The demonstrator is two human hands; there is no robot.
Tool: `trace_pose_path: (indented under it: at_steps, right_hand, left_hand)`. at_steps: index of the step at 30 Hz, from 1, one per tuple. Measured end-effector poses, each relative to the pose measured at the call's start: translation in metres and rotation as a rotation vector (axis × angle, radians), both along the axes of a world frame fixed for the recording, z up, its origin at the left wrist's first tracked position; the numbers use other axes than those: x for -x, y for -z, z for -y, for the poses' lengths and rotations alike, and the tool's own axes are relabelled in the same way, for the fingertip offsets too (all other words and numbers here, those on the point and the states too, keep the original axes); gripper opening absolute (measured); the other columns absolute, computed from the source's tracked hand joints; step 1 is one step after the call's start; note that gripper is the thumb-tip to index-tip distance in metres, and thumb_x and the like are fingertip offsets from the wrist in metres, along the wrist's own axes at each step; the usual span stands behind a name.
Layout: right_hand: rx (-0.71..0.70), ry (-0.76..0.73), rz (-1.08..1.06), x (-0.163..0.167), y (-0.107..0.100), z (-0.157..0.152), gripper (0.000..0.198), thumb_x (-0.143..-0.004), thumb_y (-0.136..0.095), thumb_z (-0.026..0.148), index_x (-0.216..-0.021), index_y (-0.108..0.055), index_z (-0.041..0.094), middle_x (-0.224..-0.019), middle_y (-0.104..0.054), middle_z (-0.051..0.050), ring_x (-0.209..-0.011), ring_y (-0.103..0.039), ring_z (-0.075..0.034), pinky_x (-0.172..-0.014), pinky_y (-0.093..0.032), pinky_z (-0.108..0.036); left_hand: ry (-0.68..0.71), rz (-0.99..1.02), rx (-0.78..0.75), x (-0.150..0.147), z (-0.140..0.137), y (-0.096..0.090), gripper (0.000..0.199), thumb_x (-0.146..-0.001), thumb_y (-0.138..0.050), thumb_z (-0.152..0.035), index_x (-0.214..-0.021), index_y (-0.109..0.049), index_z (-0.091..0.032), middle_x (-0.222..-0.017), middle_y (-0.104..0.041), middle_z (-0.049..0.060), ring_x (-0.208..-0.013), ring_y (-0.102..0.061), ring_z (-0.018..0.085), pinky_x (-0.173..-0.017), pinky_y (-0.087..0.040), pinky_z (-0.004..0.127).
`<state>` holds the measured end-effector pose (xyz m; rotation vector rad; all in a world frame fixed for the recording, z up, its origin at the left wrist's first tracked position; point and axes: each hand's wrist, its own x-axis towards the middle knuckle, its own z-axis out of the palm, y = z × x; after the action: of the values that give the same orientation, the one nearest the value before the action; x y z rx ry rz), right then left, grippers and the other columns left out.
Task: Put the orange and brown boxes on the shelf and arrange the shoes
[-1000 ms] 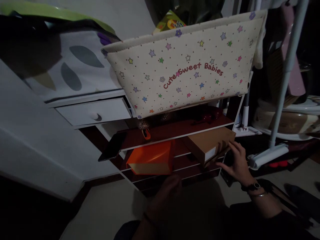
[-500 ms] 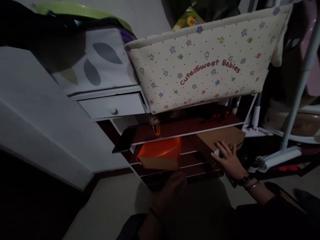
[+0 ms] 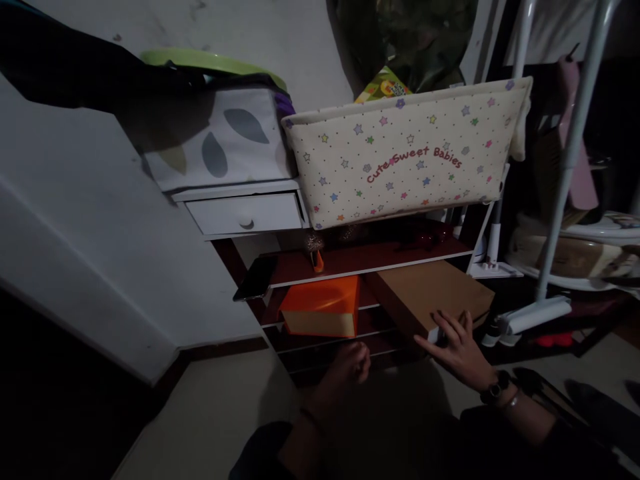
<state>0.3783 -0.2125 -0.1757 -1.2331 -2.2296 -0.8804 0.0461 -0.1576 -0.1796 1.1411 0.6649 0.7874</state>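
A flat brown cardboard box [image 3: 425, 293] juts out of the rack's lower level at the right. My right hand [image 3: 455, 353] is on its near corner, fingers over the top and thumb by the front edge. Dark and curled into a fist, my left hand [image 3: 353, 363] is in front of the rack, apart from the box; nothing shows in it. Just above that fist, an orange box [image 3: 323, 307] with a pale front side lies on the same level.
A star-patterned fabric bin [image 3: 410, 153] stands on the rack above a dark red shelf [image 3: 345, 260]. A black phone-like slab [image 3: 256, 279] overhangs the shelf's left end, below a white drawer [image 3: 245, 215]. At the right stands a pale pole [image 3: 565, 167] with a wide head.
The brown box has come farther out of the rack toward me, with my right hand still on its corner. My view has tilted up slightly. My left fist has hardly moved.
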Motion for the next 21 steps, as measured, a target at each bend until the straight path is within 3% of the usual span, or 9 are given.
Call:
trace_pose_path:
  at_steps: [6,10,14,18,21]
  right_hand:
    - [-0.021,-0.05,-0.042,0.006,-0.002,0.055,0.1,-0.087,-0.073,0.002,-0.165,-0.033,0.051,-0.175,-0.025,-0.011,-0.159,-0.029,-0.037,-0.127,-0.005,-0.079]
    - [-0.036,-0.077,-0.071,0.008,-0.008,0.075,0.098,-0.086,-0.073,0.0,-0.163,-0.039,0.05,-0.177,-0.02,-0.009,-0.163,-0.021,-0.035,-0.129,-0.003,-0.076]
    - [-0.037,-0.099,-0.119,0.013,-0.01,0.088,0.099,-0.087,-0.071,-0.002,-0.165,-0.036,0.048,-0.179,-0.014,-0.012,-0.164,-0.018,-0.035,-0.128,-0.004,-0.077]
    - [-0.034,-0.116,-0.182,0.017,-0.011,0.103,0.096,-0.087,-0.072,-0.001,-0.163,-0.04,0.048,-0.179,-0.014,-0.012,-0.16,-0.027,-0.037,-0.127,-0.008,-0.08]
    - [-0.044,-0.126,-0.23,0.018,-0.011,0.116,0.096,-0.087,-0.074,0.0,-0.162,-0.041,0.05,-0.18,-0.012,-0.01,-0.16,-0.029,-0.037,-0.128,-0.01,-0.079]
  left_hand:
    - [0.047,0.001,0.159,-0.012,-0.004,0.028,0.058,-0.079,-0.078,-0.072,-0.09,-0.057,-0.019,-0.075,-0.061,0.0,-0.058,-0.059,0.013,-0.05,-0.036,0.023]
    - [0.05,0.068,0.29,-0.027,0.0,0.037,0.064,-0.084,-0.074,-0.072,-0.116,-0.062,-0.018,-0.105,-0.071,0.01,-0.084,-0.071,0.021,-0.077,-0.053,0.035]
    - [0.064,0.281,0.454,-0.059,0.018,0.039,0.078,-0.089,-0.059,-0.082,-0.135,-0.061,-0.018,-0.136,-0.066,0.018,-0.111,-0.071,0.031,-0.096,-0.051,0.047]
    - [0.041,0.537,0.557,-0.103,0.04,0.038,0.084,-0.082,-0.061,-0.086,-0.131,-0.067,-0.019,-0.136,-0.071,0.02,-0.135,-0.061,0.041,-0.111,-0.045,0.06]
    - [-0.036,0.564,0.622,-0.133,0.054,0.034,0.082,-0.079,-0.067,-0.083,-0.125,-0.072,-0.016,-0.132,-0.074,0.021,-0.139,-0.059,0.045,-0.116,-0.043,0.063]
